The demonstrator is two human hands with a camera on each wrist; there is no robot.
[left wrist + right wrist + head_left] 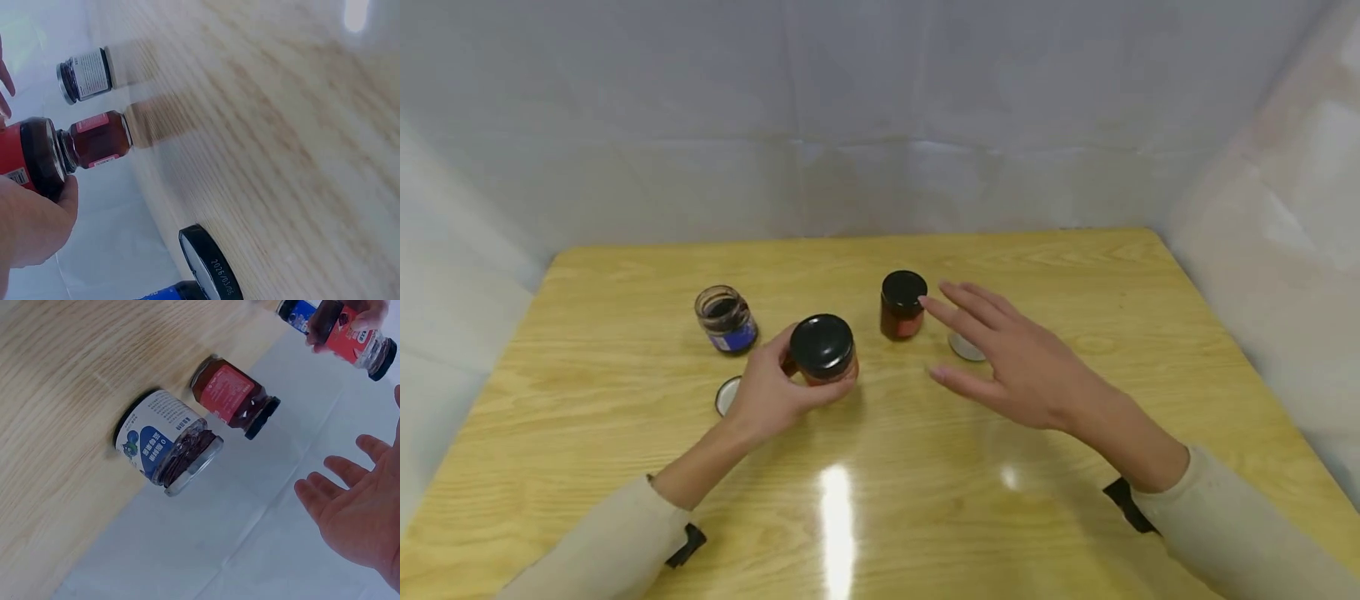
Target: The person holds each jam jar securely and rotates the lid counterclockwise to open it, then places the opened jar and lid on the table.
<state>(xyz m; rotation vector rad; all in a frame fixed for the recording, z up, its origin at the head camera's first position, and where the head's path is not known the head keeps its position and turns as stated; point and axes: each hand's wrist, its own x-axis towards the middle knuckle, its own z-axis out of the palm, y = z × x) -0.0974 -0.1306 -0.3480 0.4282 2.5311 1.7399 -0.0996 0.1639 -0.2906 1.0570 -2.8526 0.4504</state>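
Observation:
My left hand [771,383] grips a black-lidded jar [823,346] with a red label [14,153], fingers and thumb round its side. In the head view, my right hand [1018,367] hovers with fingers spread, touching nothing visible. Below it is a jar [165,440] with a white and blue label; only a pale round part [967,347] shows past the hand from above. Between the hands, a smaller black-lidded jar [902,308] of dark red contents stands upright, with a red label [228,394].
At left stands an uncovered blue-labelled jar [727,323] with dark residue inside. A loose lid [727,397] lies near my left hand, partly hidden by it. The wooden table [925,517] is backed by pale sheeting [865,108].

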